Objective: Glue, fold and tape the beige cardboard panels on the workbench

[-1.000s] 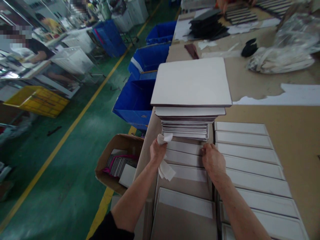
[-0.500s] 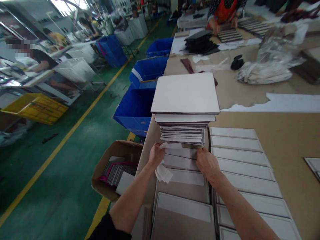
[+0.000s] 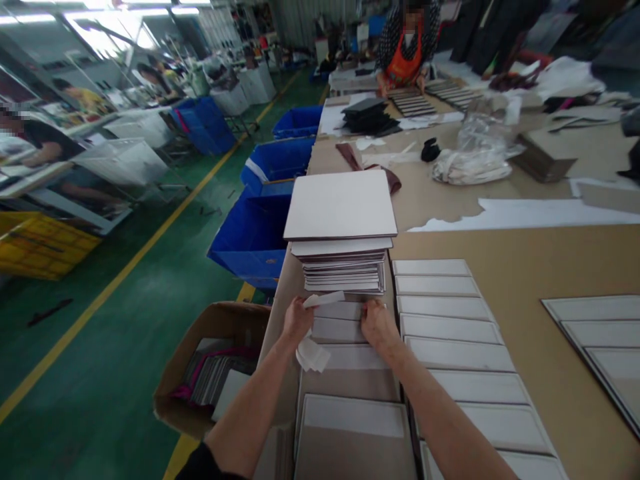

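Observation:
My left hand (image 3: 297,323) is closed on a white paper strip (image 3: 329,298), whose free end points right across the panels. More curled white strips (image 3: 313,355) hang just below that hand. My right hand (image 3: 379,324) has its fingers bent together at the right edge of the far panels; what is between the fingertips, if anything, is hidden. Beneath both hands, brown panels (image 3: 357,457) overlap in a column, each with a white band (image 3: 354,416) along its far edge. Just beyond the hands stands a stack of white-topped boards (image 3: 343,205).
A second overlapping row of white-banded panels (image 3: 457,353) lies to the right, with more panels (image 3: 600,333) farther over. Left of the table are a cardboard box (image 3: 165,393) and blue bins (image 3: 247,257). A person in an orange apron (image 3: 404,63) works at the far end.
The view has tilted up and turned right, so more of the right side shows. Both hands keep nearly the same place over the panels, and the left still holds the strip.

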Demonstrator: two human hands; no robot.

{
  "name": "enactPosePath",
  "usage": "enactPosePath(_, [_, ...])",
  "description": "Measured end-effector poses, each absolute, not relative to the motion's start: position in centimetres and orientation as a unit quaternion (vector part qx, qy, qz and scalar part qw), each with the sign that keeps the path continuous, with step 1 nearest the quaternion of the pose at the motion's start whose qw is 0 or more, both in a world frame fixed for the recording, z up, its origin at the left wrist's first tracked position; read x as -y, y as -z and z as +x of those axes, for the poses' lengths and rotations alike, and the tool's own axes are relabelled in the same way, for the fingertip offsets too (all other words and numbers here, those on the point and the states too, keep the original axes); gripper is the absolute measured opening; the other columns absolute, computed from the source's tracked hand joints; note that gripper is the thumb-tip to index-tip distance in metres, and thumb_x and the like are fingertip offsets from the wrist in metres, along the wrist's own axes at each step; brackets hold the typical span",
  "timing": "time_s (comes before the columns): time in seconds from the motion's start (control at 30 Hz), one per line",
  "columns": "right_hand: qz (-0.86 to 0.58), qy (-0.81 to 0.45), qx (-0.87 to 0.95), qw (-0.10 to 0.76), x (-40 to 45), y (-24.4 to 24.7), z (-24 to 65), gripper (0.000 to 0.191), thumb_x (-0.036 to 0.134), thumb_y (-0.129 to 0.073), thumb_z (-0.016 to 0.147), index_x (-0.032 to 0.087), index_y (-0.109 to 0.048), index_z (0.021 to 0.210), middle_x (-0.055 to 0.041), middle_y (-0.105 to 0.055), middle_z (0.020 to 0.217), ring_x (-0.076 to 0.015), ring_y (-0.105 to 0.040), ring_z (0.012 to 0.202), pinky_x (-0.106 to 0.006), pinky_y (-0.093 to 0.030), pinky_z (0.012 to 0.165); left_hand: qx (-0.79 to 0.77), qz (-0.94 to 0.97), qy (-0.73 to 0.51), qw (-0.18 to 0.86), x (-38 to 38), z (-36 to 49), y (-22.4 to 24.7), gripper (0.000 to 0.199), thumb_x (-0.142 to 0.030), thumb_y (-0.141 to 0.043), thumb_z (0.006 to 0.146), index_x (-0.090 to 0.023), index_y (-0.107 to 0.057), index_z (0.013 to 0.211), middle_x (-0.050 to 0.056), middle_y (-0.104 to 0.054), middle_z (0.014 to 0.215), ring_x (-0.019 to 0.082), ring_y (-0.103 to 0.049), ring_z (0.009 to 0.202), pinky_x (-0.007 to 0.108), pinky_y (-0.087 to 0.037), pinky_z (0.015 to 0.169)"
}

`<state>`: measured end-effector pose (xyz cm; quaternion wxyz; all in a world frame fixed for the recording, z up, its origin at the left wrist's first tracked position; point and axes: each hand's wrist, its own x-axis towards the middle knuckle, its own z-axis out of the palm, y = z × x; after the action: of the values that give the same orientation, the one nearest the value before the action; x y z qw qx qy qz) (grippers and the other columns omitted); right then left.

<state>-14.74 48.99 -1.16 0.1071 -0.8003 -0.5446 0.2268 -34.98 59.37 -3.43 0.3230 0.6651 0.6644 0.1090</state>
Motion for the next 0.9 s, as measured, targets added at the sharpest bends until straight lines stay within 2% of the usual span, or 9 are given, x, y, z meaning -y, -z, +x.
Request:
enactPosePath(0.17, [-0.825,-0.2,0.514,0.126,-48.5,-0.1,-13.7,0.035,-0.001,-0.041,0.08,0.0,-0.062,0.108,-0.0243,-0.064,0.102,-0.0271,-0.063,0.096,-0.035,-0.048,0.078,-0.659,0.668,-0.106,0.328,-59.3,-34.7,2.3,0.024,-0.036,-0.062,0.09,-0.015,-0.064,0.1,0.004,-0.067,0.097,0.019,-0.065,0.09,0.04,-0.052,0.083])
enactPosePath(0.27, [-0.815,-0.187,0.523,0.165,-46.1,-1.9,-12.9,0.032,0.005,-0.041,0.084,0.005,-0.062,0.108,-0.0199,-0.065,0.104,-0.0249,-0.061,0.101,-0.033,-0.046,0.084,-0.654,0.666,-0.12,0.339,-59.3,-35.1,0.2,0.024,-0.036,-0.063,0.088,-0.014,-0.066,0.099,0.003,-0.069,0.087,0.018,-0.065,0.081,0.035,-0.052,0.076])
enactPosePath(0.4, [-0.793,-0.208,0.527,0.223,-39.2,-3.4,-12.2,0.027,0.019,-0.039,0.091,0.014,-0.061,0.105,-0.0103,-0.066,0.098,-0.0197,-0.062,0.088,-0.031,-0.046,0.082,-0.655,0.649,-0.173,0.346,-58.1,-36.5,-4.1,0.021,-0.033,-0.063,0.083,-0.014,-0.07,0.091,0.002,-0.065,0.067,0.02,-0.064,0.074,0.027,-0.043,0.065])
enactPosePath(0.53, [-0.728,-0.41,0.383,0.393,-32.1,-4.9,-13.9,0.034,0.047,-0.051,0.088,0.018,-0.063,0.103,-0.0054,-0.067,0.088,-0.0198,-0.061,0.078,-0.033,-0.046,0.073,-0.618,0.633,-0.203,0.42,-53.3,-36.0,-8.0,0.03,-0.042,-0.058,0.081,-0.016,-0.064,0.069,-0.002,-0.051,0.049,0.016,-0.054,0.054,0.025,-0.036,0.054])
enactPosePath(0.67, [-0.58,-0.549,0.215,0.563,-29.5,-8.5,-18.1,0.055,0.05,-0.069,0.078,0.024,-0.056,0.124,-0.006,-0.063,0.111,-0.0139,-0.057,0.071,-0.025,-0.039,0.054,-0.521,0.618,-0.166,0.565,-45.4,-32.8,-10.5,0.04,-0.054,-0.057,0.077,-0.017,-0.06,0.065,-0.003,-0.048,0.047,0.011,-0.044,0.045,0.023,-0.036,0.049])
enactPosePath(0.73, [-0.51,-0.557,0.175,0.632,-29.7,-10.0,-19.5,0.051,0.047,-0.072,0.077,0.022,-0.06,0.119,-0.0022,-0.065,0.09,-0.0096,-0.05,0.061,-0.021,-0.032,0.05,-0.475,0.608,-0.136,0.621,-41.6,-31.5,-11.1,0.039,-0.055,-0.057,0.075,-0.017,-0.06,0.065,-0.003,-0.049,0.047,0.011,-0.043,0.044,0.023,-0.035,0.047])
enactPosePath(0.8, [-0.482,-0.53,0.136,0.684,-30.1,-11.0,-19.8,0.038,0.047,-0.072,0.079,0.017,-0.068,0.102,0.0043,-0.053,0.06,-0.0063,-0.037,0.05,-0.019,-0.026,0.047,-0.462,0.583,-0.103,0.661,-38.6,-31.0,-11.1,0.039,-0.056,-0.059,0.072,-0.018,-0.058,0.062,-0.004,-0.048,0.044,0.01,-0.041,0.042,0.022,-0.032,0.045])
enactPosePath(0.87, [-0.483,-0.499,0.096,0.713,-30.0,-11.6,-19.2,0.034,0.048,-0.072,0.079,0.015,-0.07,0.088,0.0073,-0.042,0.048,-0.005,-0.027,0.046,-0.019,-0.02,0.045,-0.478,0.549,-0.065,0.682,-36.8,-31.3,-10.5,0.04,-0.058,-0.063,0.067,-0.019,-0.057,0.06,-0.004,-0.046,0.041,0.009,-0.038,0.039,0.022,-0.029,0.042])
enactPosePath(0.9, [-0.481,-0.489,0.079,0.724,-29.7,-12.0,-18.6,0.033,0.047,-0.074,0.078,0.015,-0.07,0.084,0.0069,-0.043,0.049,-0.0047,-0.027,0.046,-0.019,-0.02,0.045,-0.482,0.54,-0.052,0.688,-36.3,-31.8,-10.0,0.041,-0.059,-0.065,0.064,-0.019,-0.056,0.06,-0.005,-0.045,0.04,0.009,-0.036,0.038,0.022,-0.027,0.04])
